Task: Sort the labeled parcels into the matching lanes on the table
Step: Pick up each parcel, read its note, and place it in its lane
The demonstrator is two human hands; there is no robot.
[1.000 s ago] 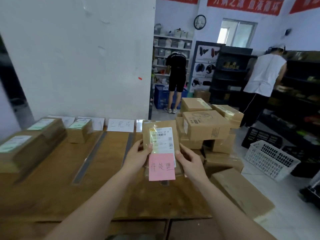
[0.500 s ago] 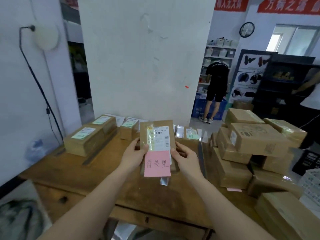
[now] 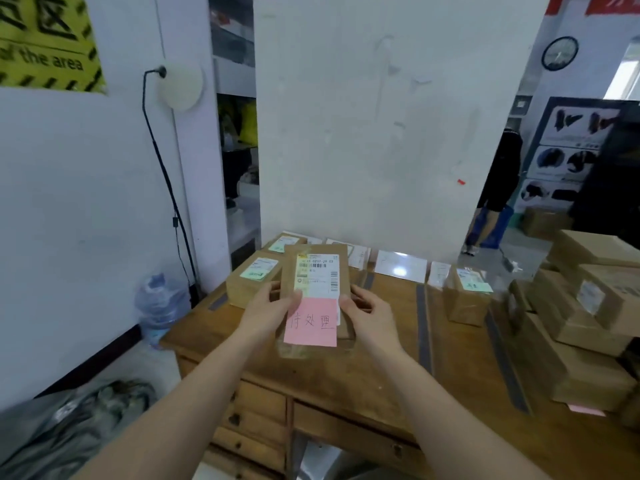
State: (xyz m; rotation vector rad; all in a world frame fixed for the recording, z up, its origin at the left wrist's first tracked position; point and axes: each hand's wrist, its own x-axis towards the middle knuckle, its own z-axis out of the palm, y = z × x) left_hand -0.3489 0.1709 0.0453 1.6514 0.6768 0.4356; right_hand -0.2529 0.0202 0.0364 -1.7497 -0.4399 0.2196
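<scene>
A tall white panel fills the centre of the frame. It stands behind a wooden table with drawers along the front. Grey tape strips run front to back across the table top, marking lanes.

At the right edge, a stack of cardboard boxes is cut off by the frame, and its labels are too blurred to read. In the upper left corner hangs a yellow sign with black hazard stripes. The words "the area" are legible, but the large Chinese characters above them are cut off.

Two green-labelled parcels sit in the leftmost lane, partly hidden. A third green-labelled parcel stands in a lane right of centre. White lane cards lean along the panel's foot, their writing lost to glare.

At centre, the held parcel, brown and flat, is upright above the table. The left hand and the right hand each close their grip on one side edge, thumb in front and fingers mostly hidden behind.

A pink note on its lower half reads "待处理" in handwriting. Above the note, a white shipping label shows barcodes, and its small print is too blurred to read.
</scene>
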